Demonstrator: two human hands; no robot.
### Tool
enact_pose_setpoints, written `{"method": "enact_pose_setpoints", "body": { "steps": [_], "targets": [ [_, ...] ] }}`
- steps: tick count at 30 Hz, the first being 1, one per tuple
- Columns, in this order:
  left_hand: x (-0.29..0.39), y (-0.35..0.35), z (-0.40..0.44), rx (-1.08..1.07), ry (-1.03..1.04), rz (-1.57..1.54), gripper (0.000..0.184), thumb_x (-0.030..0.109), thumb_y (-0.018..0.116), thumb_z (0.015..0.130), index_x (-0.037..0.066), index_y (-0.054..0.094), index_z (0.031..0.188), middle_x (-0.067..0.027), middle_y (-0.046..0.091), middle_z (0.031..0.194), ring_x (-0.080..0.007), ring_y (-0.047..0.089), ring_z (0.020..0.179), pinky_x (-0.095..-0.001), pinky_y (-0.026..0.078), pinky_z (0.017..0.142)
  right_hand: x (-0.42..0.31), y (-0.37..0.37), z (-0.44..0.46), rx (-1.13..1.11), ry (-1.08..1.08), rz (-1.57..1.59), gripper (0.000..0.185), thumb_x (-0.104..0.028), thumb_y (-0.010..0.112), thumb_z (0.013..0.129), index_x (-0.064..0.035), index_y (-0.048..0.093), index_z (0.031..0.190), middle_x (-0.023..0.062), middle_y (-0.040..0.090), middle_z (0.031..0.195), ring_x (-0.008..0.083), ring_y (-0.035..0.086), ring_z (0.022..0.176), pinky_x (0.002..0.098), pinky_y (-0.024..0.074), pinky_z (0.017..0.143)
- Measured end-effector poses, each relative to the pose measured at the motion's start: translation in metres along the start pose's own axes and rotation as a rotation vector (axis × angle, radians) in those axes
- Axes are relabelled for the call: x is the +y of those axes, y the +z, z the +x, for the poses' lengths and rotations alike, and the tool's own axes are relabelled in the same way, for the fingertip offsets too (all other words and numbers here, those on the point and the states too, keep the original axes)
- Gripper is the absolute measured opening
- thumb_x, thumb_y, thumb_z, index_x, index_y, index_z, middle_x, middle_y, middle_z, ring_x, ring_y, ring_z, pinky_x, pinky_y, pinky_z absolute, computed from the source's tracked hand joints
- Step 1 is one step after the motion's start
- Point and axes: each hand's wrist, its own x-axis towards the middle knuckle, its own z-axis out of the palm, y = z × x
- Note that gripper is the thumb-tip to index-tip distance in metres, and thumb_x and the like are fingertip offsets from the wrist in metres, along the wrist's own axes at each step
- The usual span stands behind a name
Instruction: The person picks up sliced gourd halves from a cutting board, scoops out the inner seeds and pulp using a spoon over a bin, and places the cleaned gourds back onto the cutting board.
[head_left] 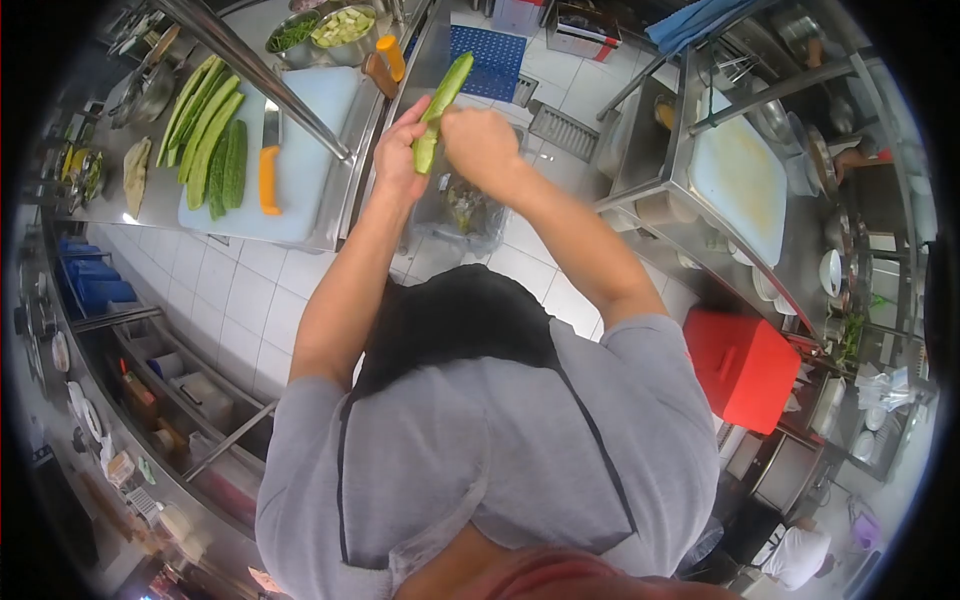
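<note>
Over a bin lined with clear plastic (462, 215), my left hand (400, 152) grips a long green cucumber (450, 88), partly peeled and held at a slant. My right hand (482, 148) is closed against the cucumber's side; whatever it holds is hidden by the fingers. To the left, a white cutting board (310, 150) carries a knife with an orange handle (268, 180). Beside the knife lie several long cucumbers (205, 130), some light green and peeled, others dark and bumpy (235, 165).
Metal bowls of cut green pieces (343, 26) stand at the back of the left counter. A metal rail (265, 75) crosses above that board. On the right is another counter with a white board (738, 170), and a red bin (735, 370) below it.
</note>
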Motion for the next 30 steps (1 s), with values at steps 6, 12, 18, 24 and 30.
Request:
{"method": "enact_pose_setpoints", "body": {
  "steps": [6, 12, 18, 24, 30],
  "targets": [
    [-0.014, -0.012, 0.001, -0.01, 0.035, 0.011, 0.055, 0.006, 0.039, 0.093, -0.003, 0.038, 0.147, -0.021, 0.052, 0.139, -0.0293, 0.058, 0.119, -0.0407, 0.044, 0.105, -0.007, -0.001, -0.007, -0.099, 0.033, 0.049, 0.015, -0.006, 0.059, 0.078, 0.0045, 0.064, 0.086, 0.0221, 0.069, 0.071, 0.0363, 0.071, 0.066, 0.0451, 0.0582, 0.059],
    [-0.002, -0.006, 0.009, 0.041, -0.032, -0.008, 0.055, 0.002, 0.04, 0.089, -0.004, 0.04, 0.144, -0.0223, 0.054, 0.135, -0.033, 0.06, 0.115, -0.0427, 0.048, 0.102, -0.024, 0.003, -0.029, -0.103, -0.077, 0.029, 0.013, -0.006, 0.061, 0.076, 0.0043, 0.064, 0.083, 0.021, 0.068, 0.071, 0.0353, 0.071, 0.066, 0.0437, 0.0585, 0.059],
    [-0.011, -0.014, 0.01, -0.048, -0.029, -0.069, 0.048, 0.009, 0.044, 0.096, -0.004, 0.04, 0.141, -0.0226, 0.055, 0.133, -0.0321, 0.059, 0.117, -0.0422, 0.047, 0.104, 0.0, 0.0, -0.005, -0.044, -0.012, 0.037, 0.014, -0.009, 0.064, 0.076, 0.0037, 0.067, 0.083, 0.0196, 0.069, 0.07, 0.0353, 0.072, 0.067, 0.0433, 0.0593, 0.059],
    [-0.007, -0.002, 0.02, -0.084, -0.036, -0.086, 0.046, 0.013, 0.043, 0.099, -0.002, 0.039, 0.143, -0.0216, 0.054, 0.135, -0.0304, 0.055, 0.124, -0.0429, 0.044, 0.107, -0.017, 0.008, -0.011, -0.084, -0.007, 0.014, 0.016, -0.013, 0.063, 0.078, 0.002, 0.068, 0.078, 0.0232, 0.068, 0.072, 0.037, 0.071, 0.07, 0.0462, 0.0576, 0.061],
    [-0.011, 0.0, 0.031, -0.169, -0.019, -0.19, 0.051, 0.015, 0.043, 0.099, -0.002, 0.034, 0.147, -0.0267, 0.049, 0.14, -0.0351, 0.054, 0.125, -0.0438, 0.041, 0.11, -0.01, -0.015, 0.001, -0.137, 0.172, 0.222, 0.019, -0.011, 0.062, 0.076, 0.0047, 0.07, 0.083, 0.0278, 0.068, 0.081, 0.0412, 0.071, 0.078, 0.0479, 0.0579, 0.072]
  ]
}}
